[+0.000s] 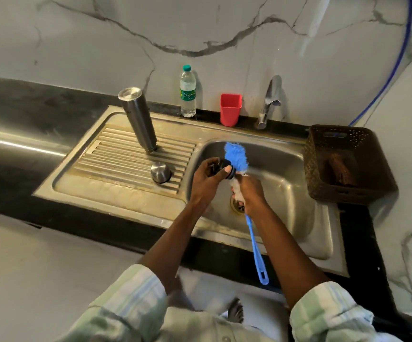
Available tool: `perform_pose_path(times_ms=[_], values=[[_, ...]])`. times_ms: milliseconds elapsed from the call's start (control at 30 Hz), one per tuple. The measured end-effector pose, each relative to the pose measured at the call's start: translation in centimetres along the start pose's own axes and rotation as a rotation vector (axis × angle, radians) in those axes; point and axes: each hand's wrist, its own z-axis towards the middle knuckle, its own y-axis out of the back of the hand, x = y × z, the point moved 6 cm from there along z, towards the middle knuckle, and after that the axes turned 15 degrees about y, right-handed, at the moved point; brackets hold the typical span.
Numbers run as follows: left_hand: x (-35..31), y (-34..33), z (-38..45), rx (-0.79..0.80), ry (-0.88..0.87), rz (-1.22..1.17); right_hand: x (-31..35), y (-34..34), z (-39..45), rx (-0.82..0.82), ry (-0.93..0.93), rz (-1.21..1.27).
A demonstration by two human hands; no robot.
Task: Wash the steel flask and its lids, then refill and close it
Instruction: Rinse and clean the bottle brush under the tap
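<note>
The steel flask (138, 119) stands upside down on the sink's ribbed drainboard (116, 166). Close in front of it, a steel cup-shaped lid (160, 172) lies mouth down. Over the sink basin (284, 174), my left hand (207, 180) grips a small black inner lid (226, 166). My right hand (249, 193) holds a blue bottle brush (235, 156) near its bristle head. The blue and white bristles press against the black lid. The brush's long blue handle (256, 253) trails down toward me, past the sink's front edge.
A plastic water bottle (188, 92) and a red cup (230, 109) stand by the marble wall behind the sink. The tap (269, 102) is mounted at the back. A brown perforated basket (345, 164) sits at the basin's right. A blue hose (395, 62) runs down the wall.
</note>
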Motion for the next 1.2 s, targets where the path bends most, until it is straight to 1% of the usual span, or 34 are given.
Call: perform_pose_path(times_ms=[100,167,267,400,500,567,633,700,800,1067,1200], values=[[-0.2,1.8,-0.6,-0.069,0.001,-0.115,-0.1,-1.8,-1.1,0.011,0.016,0.006],[-0.8,3.3,-0.9,-0.094,-0.007,-0.138,0.1,-3.2,-1.8,0.008,0.037,0.016],[-2.2,6.0,-1.0,-0.134,-0.074,-0.163,0.5,-5.8,-2.9,-0.017,0.096,0.036],[-4.3,11.5,-1.1,-0.231,-0.177,-0.181,0.4,-10.3,-4.0,-0.010,0.122,0.098],[-4.9,16.3,-1.0,-0.296,-0.237,-0.180,0.2,-13.8,-4.3,0.037,0.149,0.064],[-4.9,19.3,-1.0,-0.355,-0.276,-0.156,0.1,-15.4,-4.2,0.019,0.187,0.054],[-4.6,22.3,-0.4,-0.410,-0.287,-0.109,-0.2,-17.0,-3.9,-0.031,0.257,0.028],[-4.2,24.7,0.3,-0.452,-0.263,-0.043,-0.6,-18.6,-3.9,-0.061,0.327,-0.004],[-3.3,26.8,1.9,-0.477,-0.208,0.092,-1.7,-20.1,-4.1,-0.072,0.360,-0.122],[-1.7,27.3,5.7,-0.422,-0.122,0.427,-2.8,-20.6,-3.3,-0.049,0.358,-0.221],[-1.2,27.2,6.4,-0.404,-0.107,0.489,-2.9,-20.5,-3.3,-0.033,0.350,-0.218]])
